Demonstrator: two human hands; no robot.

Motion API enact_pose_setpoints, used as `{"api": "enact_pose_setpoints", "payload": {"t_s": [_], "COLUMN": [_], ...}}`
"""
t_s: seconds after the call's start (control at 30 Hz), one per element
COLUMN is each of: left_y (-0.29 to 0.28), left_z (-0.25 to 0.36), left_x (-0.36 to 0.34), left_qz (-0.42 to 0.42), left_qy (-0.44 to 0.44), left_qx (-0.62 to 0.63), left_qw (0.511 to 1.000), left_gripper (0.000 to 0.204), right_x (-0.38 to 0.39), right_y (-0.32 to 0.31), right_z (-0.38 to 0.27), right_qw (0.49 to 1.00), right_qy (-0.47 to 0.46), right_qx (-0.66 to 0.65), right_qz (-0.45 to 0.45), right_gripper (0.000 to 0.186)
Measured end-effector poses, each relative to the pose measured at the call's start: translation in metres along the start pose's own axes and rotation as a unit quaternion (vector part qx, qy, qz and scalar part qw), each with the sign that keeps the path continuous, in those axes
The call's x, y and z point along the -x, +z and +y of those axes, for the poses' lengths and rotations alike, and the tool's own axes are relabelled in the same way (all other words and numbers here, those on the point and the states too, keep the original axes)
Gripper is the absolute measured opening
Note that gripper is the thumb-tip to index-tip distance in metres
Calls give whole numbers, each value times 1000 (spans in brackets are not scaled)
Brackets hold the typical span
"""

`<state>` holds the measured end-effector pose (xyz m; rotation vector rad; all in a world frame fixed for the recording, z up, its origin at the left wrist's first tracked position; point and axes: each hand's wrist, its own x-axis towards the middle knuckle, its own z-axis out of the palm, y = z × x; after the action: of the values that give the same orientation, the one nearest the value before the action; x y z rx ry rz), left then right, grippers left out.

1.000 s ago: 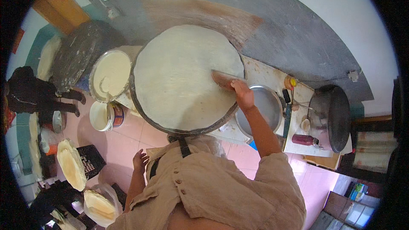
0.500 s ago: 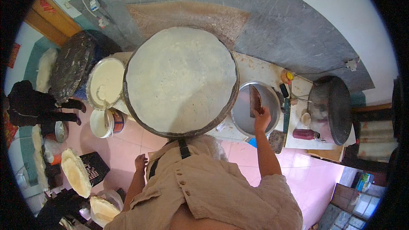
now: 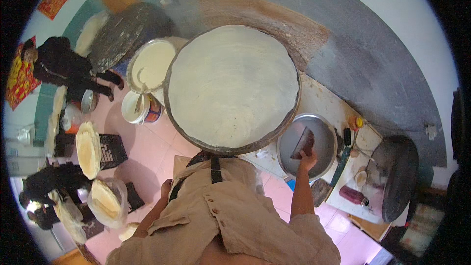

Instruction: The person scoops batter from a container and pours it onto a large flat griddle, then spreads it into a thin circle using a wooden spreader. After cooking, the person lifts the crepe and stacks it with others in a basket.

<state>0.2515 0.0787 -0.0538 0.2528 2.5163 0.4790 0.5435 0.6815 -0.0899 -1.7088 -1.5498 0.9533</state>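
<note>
My right hand [image 3: 308, 159] grips a dark brown, curved-edged scraper [image 3: 303, 143] by one end. The scraper is tilted over a round grey metal basin [image 3: 318, 173]; whether it touches the basin's contents cannot be told. Left of the basin is a large round griddle [image 3: 233, 86] with a dark rim, covered by a thin, pale layer of batter. My left hand [image 3: 167, 188] hangs low beside my hip, partly hidden by my clothes, so its fingers do not show well.
A basin of creamy batter [image 3: 152, 65] stands left of the griddle, above a white bucket [image 3: 132, 108]. To the right are a maroon bottle [image 3: 353, 195] and a big dark-lidded pot [image 3: 395, 179]. Stacked flatbreads [image 3: 88, 149] and two dark-clothed people [image 3: 61, 61] are at the left.
The scraper has turned from upright to slanting left over the basin, still in my right hand. My left hand has dropped closer to my hip. The whole view has swung leftward.
</note>
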Motion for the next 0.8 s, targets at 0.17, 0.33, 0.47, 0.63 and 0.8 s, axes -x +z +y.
{"api": "enact_pose_setpoints", "payload": {"t_s": [0.17,0.33,0.47,0.63,0.8], "left_y": [7,0,-5,-8,2], "left_z": [-13,8,41,58,23], "left_x": [46,58,72,68,58], "left_qz": [100,100,87,67,78], "left_qy": [-22,-23,-103,-120,-50], "left_qx": [14,118,88,76,111], "left_qw": [995,988,987,988,990], "left_gripper": [28,28,26,25,27], "right_x": [-1,-9,-16,-15,12], "right_y": [42,93,104,92,44], "right_z": [-47,-57,-56,-63,-42], "right_qw": [888,904,904,915,955], "right_qy": [152,229,219,241,-7], "right_qx": [-395,-314,-307,-266,-281], "right_qz": [-181,-177,-202,-187,-96], "right_gripper": [43,42,39,38,35]}}
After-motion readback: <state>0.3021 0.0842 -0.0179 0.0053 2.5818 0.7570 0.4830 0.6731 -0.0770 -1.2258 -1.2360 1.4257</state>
